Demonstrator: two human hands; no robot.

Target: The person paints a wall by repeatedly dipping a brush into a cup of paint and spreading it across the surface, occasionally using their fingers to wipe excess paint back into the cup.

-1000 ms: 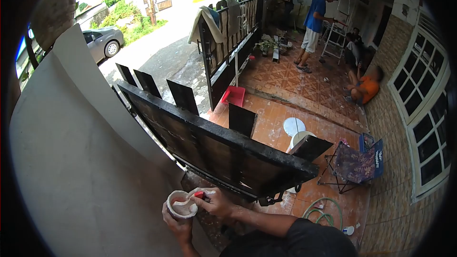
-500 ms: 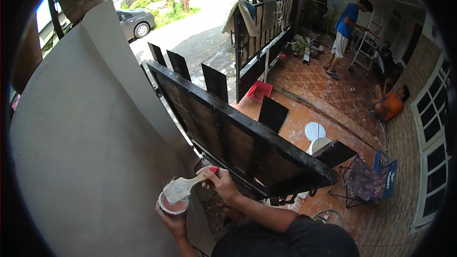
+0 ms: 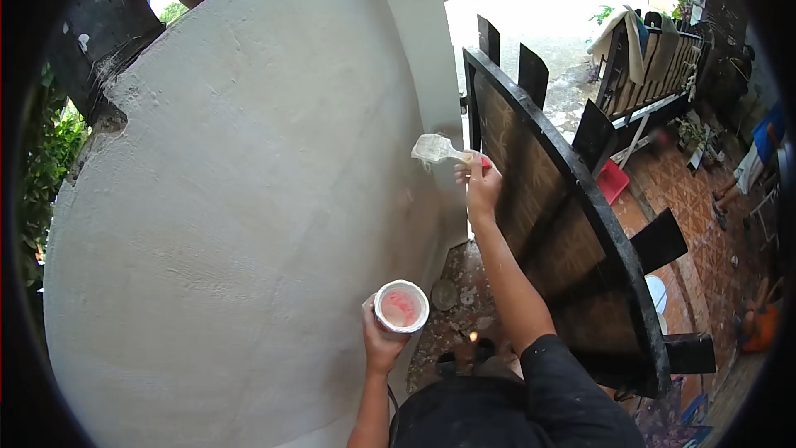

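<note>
The right hand (image 3: pixel 479 185) has its grip closed around the handle of a brush (image 3: pixel 437 149), fingers wrapped tight and arm stretched up and forward. The white-laden bristles point away from the grip to its left, at the pale side face of the pillar (image 3: pixel 249 199). Whether they touch the plaster or sit just off it, I cannot tell.

Well below that grip and nearer the body, the left hand (image 3: pixel 380 340) is pinched around a small cup (image 3: pixel 401 306), held upright with its mouth open upward and pinkish-white paint inside. The cup sits just beside the pillar's lower edge.

To the right of the brush grip, close by the forearm, runs the black gate (image 3: pixel 554 199) with its upright slats. Beyond it lies a tiled yard.

The step in hand looks like laying paint on the pillar near its corner. A stroke from here calls for steady wrist pressure along the plaster, keeping the bristles off the dark gate close beside them.
</note>
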